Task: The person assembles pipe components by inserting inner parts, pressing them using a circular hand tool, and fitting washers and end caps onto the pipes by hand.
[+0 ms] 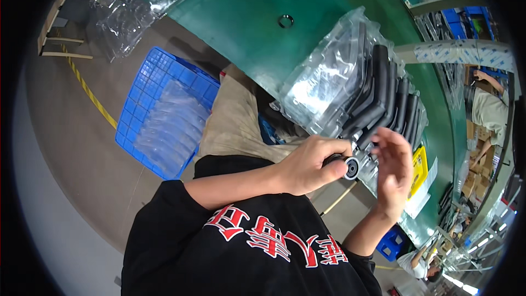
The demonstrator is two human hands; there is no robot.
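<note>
At table edge (pixel 246 71), left hand (pixel 309 164) clasps black part (pixel 345 165); right hand (pixel 392 167) beside.

The left hand (pixel 307 164) sits near the middle of the view, its bare forearm running in from the lower left out of a short black sleeve. The hand is curled into a loose fist, knuckles turned up and to the far side, its fingers (pixel 329 151) wrapped round a small dark round part with a ring-shaped end that pokes out to the right. The right hand (pixel 393 167) stands just to the right of it, wrist bent, forearm rising from the lower right. Its palm faces left toward the fist, fingers spread and slack, gripping nothing, fingertips at the far end.
</note>
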